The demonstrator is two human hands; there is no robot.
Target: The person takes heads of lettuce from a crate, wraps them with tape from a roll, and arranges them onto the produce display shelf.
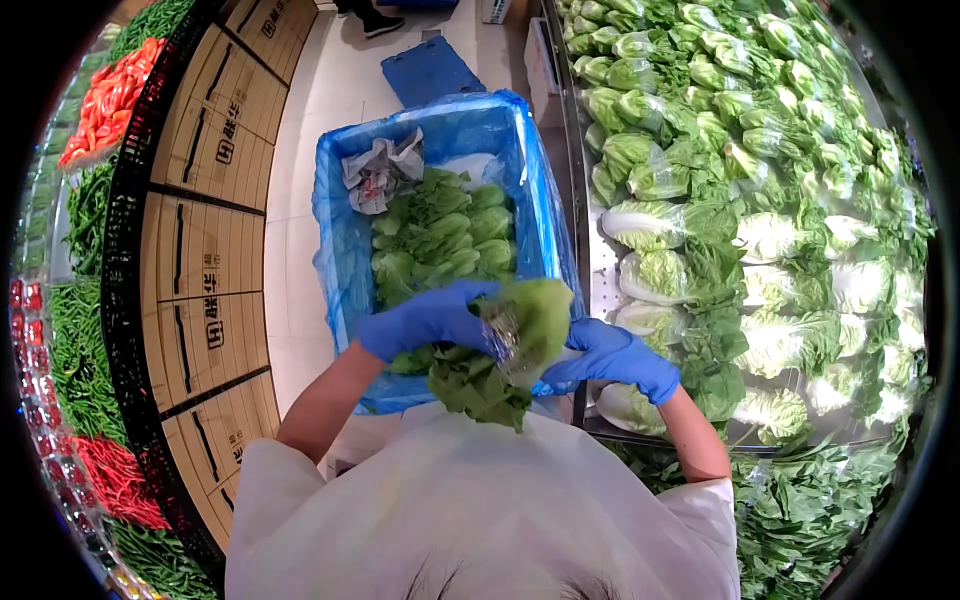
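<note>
Left hand (430,320) and right hand (615,362) both gripping leafy greens (540,322) over near edge of blue-lined crate (343,225).

H-like logos (214,334), Chinese chars (210,282), on brn panels (165,240)

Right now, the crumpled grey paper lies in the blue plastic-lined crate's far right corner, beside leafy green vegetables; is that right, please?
Wrong corner: the head view shows the paper in the far left corner of the crate, beside the vegetables.
</note>
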